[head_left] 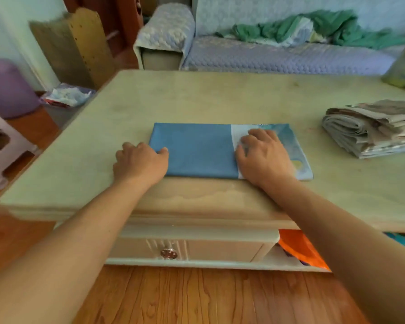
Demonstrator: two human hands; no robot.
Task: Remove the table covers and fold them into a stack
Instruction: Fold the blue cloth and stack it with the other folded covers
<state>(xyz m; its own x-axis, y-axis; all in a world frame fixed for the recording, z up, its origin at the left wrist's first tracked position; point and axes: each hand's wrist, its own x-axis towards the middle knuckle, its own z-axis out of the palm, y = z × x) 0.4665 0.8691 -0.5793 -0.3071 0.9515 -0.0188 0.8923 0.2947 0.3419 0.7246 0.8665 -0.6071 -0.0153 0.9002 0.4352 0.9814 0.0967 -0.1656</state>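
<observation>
At frame centre you were mid-fold on the blue cover (197, 149), your left hand (139, 163) pinching its left edge and your right hand (264, 157), fingers curled, pressing its right part (the next fold probably needed that edge carried rightward), the folded grey cover (372, 129) waiting at right.

A person's left hand (139, 163) grips the left edge of a folded blue table cover (197, 150) lying flat on a pale wooden table (197, 97), while the right hand (263, 157) presses with curled fingers on its patterned right end. A second folded cover (372, 129), grey and beige, sits well apart at the table's right; a sofa (267, 57) stands behind.
</observation>
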